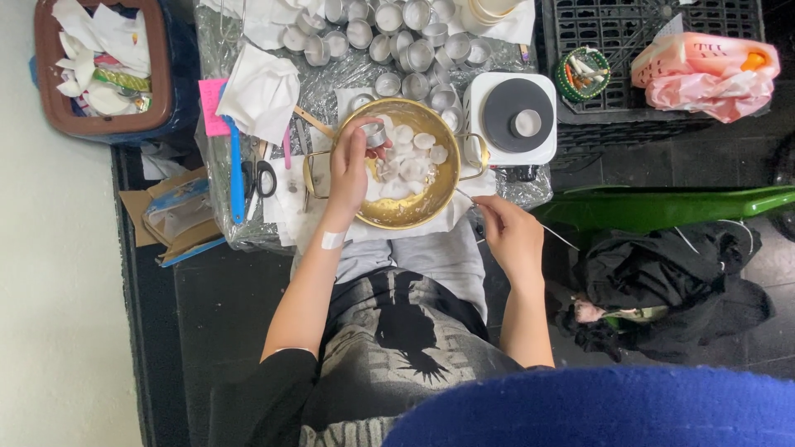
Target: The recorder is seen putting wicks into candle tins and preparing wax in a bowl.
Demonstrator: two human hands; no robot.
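The left hand point(349, 170) pinches a small round aluminium tealight cup point(375, 134) between thumb and fingertips, holding it just over the shallow brass-coloured metal bowl point(397, 211). The right hand point(507, 233) is closed narrowly on a thin, pale, stiff wire-like strand point(553, 235) that runs out past the bowl's right rim; what the strand is made of I cannot tell.

Inside the bowl lie a good many flat white wax discs point(411, 157), matte and chalky, some whole and round, some chipped. Judging from how things lie, a fair share of cups seem already emptied: a crowd of bare, shiny aluminium cups point(389, 37) stands beyond the bowl on the foil-covered worktop point(217, 178), thin-walled and dented. Whether any of those hold wax is too small to tell, so how much is left stays uncertain.

Just right of the bowl sits a white square electric hotplate point(509, 116) with a dark round plate and one cup at its centre. Left of the bowl lie black-handled scissors point(263, 176), a blue plastic-handled tool point(235, 170) and crumpled white paper tissue point(261, 91). A brown plastic bin point(99, 124) of paper scraps stands at far left.
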